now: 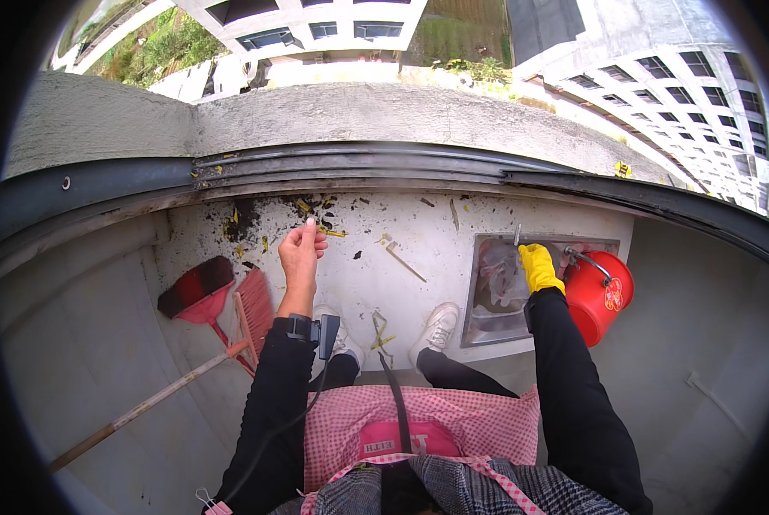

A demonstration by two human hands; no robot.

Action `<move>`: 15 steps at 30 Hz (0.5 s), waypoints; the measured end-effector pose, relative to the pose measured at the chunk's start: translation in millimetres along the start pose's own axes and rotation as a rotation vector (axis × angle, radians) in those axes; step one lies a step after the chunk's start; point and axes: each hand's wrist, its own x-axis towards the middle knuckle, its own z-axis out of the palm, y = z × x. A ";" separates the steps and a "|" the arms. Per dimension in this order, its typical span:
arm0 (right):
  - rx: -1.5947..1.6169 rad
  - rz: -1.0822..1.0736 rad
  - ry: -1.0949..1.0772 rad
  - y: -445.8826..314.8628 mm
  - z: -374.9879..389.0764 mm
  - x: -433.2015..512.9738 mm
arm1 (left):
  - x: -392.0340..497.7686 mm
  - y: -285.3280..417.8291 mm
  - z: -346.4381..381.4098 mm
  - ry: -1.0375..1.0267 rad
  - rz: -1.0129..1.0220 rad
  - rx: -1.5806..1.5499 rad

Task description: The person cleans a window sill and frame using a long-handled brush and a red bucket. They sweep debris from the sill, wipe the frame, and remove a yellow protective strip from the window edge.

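My bare left hand (301,254) hovers over the white counter (384,296), fingers curled and thumb raised. A yellow strip (333,233) shows beside its fingertips; whether the hand grips it is unclear. In a yellow rubber glove, my right hand (540,269) is closed around a small narrow metal tool (518,235), above the inset metal sink (471,309). Crumpled clear plastic (503,273) lies in the sink. A red bucket (594,309) leans at the sink's right side, close to the glove. Dark dirt (246,215) and yellow scraps lie around my left hand.
A red broom (256,309) and a pink-red dustpan or brush (198,293) lie at left. My white shoes (439,325) stand on the counter. A dirty sliding-window track (359,164) runs ahead, with a concrete ledge (333,116) and an open drop beyond. An L-shaped strip (407,262) lies mid-counter.
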 end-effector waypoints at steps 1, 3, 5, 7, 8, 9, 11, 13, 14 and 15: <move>0.225 -0.021 -0.050 -13.7 5.5 5.6 | 7.6 -1.2 3.5 -0.017 -0.066 -0.059; 0.636 0.117 -0.126 -47.5 15.0 8.4 | 20.8 -4.7 8.7 -0.058 -0.195 -0.171; 0.837 0.104 -0.198 -85.0 21.5 7.6 | 37.1 -6.5 9.6 -0.105 -0.265 -0.197; 1.054 0.126 -0.295 -118.0 23.7 7.5 | 53.7 -8.1 10.4 -0.118 -0.330 -0.285; 1.067 0.096 -0.297 -131.7 23.5 8.8 | 61.6 -7.9 8.0 -0.151 -0.291 -0.331; 1.086 0.066 -0.320 -142.6 24.0 8.8 | 69.8 -7.4 6.4 -0.137 -0.268 -0.367; 1.092 0.030 -0.323 -156.6 24.8 8.7 | 81.2 -6.4 -0.3 -0.146 -0.184 -0.338; 1.059 0.039 -0.245 -163.2 27.0 9.2 | 93.1 -2.4 -4.6 -0.160 -0.103 -0.424; 1.063 0.011 -0.236 -164.1 28.7 8.9 | 97.8 0.1 -6.3 -0.170 -0.073 -0.458; 1.057 -0.002 -0.199 -164.3 30.3 9.3 | 101.4 2.3 -7.5 -0.198 -0.069 -0.465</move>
